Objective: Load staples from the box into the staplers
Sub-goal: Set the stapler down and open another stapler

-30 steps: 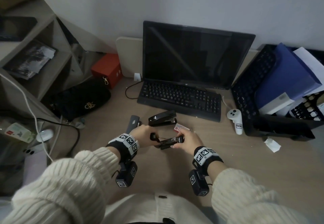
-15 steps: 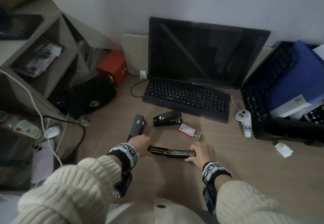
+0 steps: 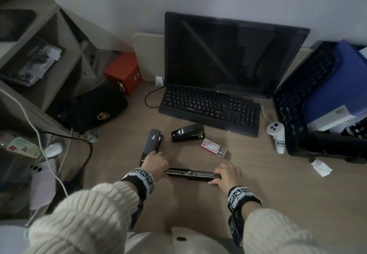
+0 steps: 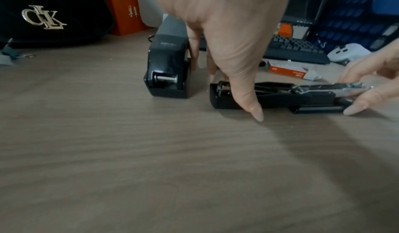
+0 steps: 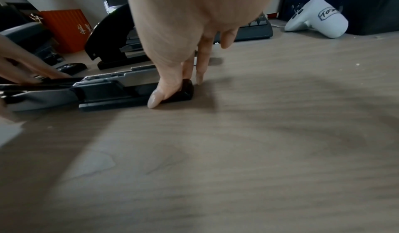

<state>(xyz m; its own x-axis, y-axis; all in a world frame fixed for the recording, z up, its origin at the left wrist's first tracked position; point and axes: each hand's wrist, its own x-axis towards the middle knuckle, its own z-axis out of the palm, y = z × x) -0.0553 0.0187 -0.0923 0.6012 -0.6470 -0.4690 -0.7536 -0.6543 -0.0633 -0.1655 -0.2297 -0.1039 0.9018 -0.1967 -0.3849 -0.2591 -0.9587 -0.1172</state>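
A black stapler (image 3: 193, 175) lies unfolded flat on the wooden desk, its metal staple channel facing up. My left hand (image 3: 156, 164) pinches its left end (image 4: 222, 98), thumb in front and fingers behind. My right hand (image 3: 228, 174) pinches its right end (image 5: 185, 88) the same way. A grey-topped stapler (image 3: 152, 144) lies just beyond my left hand. A second black stapler (image 3: 187, 132) stands in front of the keyboard. The red and white staple box (image 3: 213, 147) lies part open beyond the unfolded stapler.
A keyboard (image 3: 210, 110) and dark monitor (image 3: 228, 55) stand behind. A white controller (image 3: 277, 136) and a black crate (image 3: 317, 104) are at the right, with a paper scrap (image 3: 321, 167) near them. A black bag (image 3: 89, 108), red box (image 3: 123, 73) and cables are at the left.
A second ago both hands held the stapler close together, partly folded. It now lies spread flat on the desk, and my hands have moved apart to its two ends.
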